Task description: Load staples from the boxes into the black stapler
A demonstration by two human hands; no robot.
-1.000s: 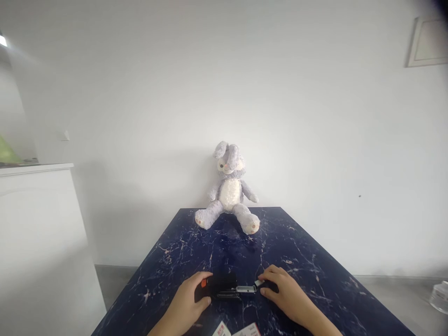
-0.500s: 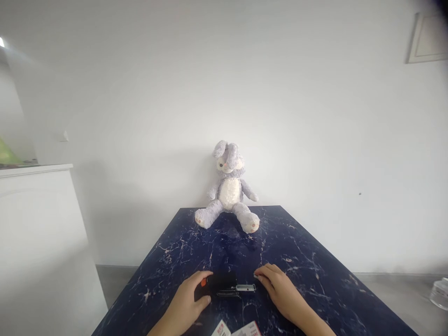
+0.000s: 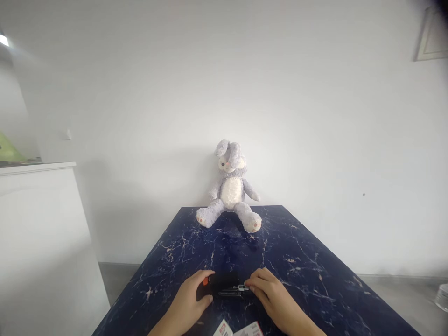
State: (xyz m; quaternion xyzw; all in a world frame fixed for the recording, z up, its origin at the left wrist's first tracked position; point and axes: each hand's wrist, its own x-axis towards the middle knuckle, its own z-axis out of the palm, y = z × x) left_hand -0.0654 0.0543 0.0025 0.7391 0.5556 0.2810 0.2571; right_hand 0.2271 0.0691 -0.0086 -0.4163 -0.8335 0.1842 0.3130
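Observation:
A black stapler [image 3: 227, 284] with an orange patch lies on the dark blue marbled table, its silver metal tray [image 3: 241, 288] sticking out to the right. My left hand [image 3: 192, 296] is closed around the stapler's left end, thumb in front and fingers behind. At the tray's outer end is my right hand [image 3: 268, 294], with thumb and fingertips pinched together. The fingers cover the end of the tray and hide the small silvery strip, which looks like staples, that showed in them earlier.
White-and-red printed packets [image 3: 249, 329] lie at the table's near edge. A grey plush rabbit [image 3: 231, 191] sits at the far end of the marbled table [image 3: 290, 254], against the wall. To the left stands a white cabinet [image 3: 42, 233]; a clear container [image 3: 443, 296] is at far right.
My right hand has moved left from beside the stapler onto the end of its metal tray. My left hand keeps its hold. The view has shifted slightly.

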